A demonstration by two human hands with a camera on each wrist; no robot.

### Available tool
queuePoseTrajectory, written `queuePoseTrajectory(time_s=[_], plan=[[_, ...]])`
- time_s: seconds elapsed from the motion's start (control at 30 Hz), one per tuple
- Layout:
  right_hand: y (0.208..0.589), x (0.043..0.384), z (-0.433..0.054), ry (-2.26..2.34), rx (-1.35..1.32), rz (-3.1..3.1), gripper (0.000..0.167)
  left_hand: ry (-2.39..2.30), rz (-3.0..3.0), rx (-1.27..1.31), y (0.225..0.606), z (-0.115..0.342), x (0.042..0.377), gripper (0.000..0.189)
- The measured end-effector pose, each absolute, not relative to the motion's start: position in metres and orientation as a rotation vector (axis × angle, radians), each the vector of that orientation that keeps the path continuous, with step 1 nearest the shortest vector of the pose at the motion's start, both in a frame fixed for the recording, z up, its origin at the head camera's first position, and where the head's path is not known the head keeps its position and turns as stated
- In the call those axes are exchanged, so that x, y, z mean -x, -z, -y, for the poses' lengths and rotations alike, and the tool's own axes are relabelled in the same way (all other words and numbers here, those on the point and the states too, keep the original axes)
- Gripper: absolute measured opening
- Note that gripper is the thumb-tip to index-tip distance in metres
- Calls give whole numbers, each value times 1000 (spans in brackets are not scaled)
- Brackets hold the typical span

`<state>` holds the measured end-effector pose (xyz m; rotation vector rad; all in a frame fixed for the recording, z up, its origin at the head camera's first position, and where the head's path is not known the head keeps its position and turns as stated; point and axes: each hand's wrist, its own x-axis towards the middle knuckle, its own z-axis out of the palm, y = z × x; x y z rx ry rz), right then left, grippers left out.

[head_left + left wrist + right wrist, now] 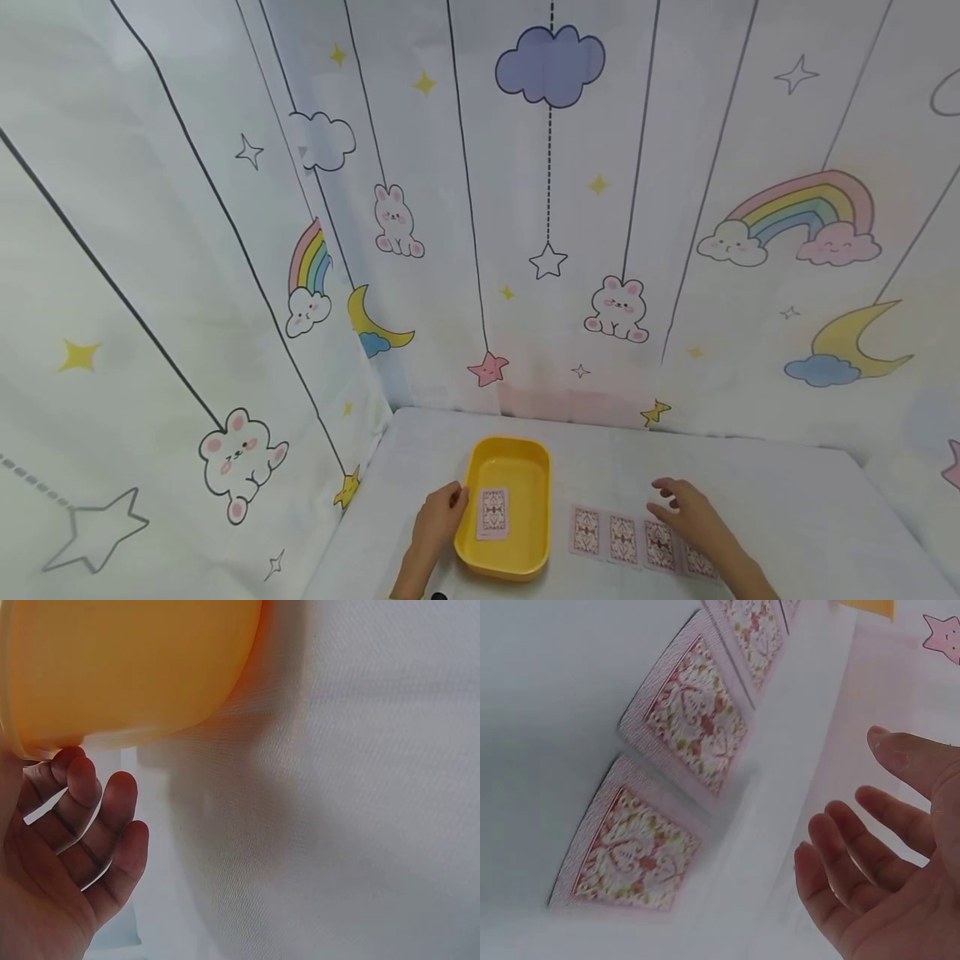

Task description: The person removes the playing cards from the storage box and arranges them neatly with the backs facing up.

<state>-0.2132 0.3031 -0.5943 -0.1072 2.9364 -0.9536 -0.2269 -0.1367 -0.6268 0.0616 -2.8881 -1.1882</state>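
Observation:
A yellow plastic tray (531,508) stands on the table with one patterned playing card (493,512) lying face down inside, near its left wall. At the tray's left rim, my left hand (441,517) holds the edge with its fingertips; in the left wrist view the fingers (120,802) curl beside the tray's outer wall (135,667). My right hand (696,518) hovers over the right end of a row of several face-down cards (586,531), partly covering the last one. Nothing is in it, and its fingers (866,859) are loosely bent and spread in the right wrist view.
A white cloth covers the table (600,462). Behind and to the left rises a white curtain (427,308) printed with rabbits, stars, clouds and rainbows. A small dark round object (439,596) shows at the bottom edge, near my left forearm.

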Motion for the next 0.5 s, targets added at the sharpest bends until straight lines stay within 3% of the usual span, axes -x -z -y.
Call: queuePoseTrajectory(time_s=[0.2, 0.5], plan=[[595, 219, -286, 943, 129, -2955, 54, 1177, 2886, -64, 628, 136, 227, 29], [588, 229, -254, 996, 277, -3006, 45, 1180, 2884, -89, 627, 136, 226, 28]])
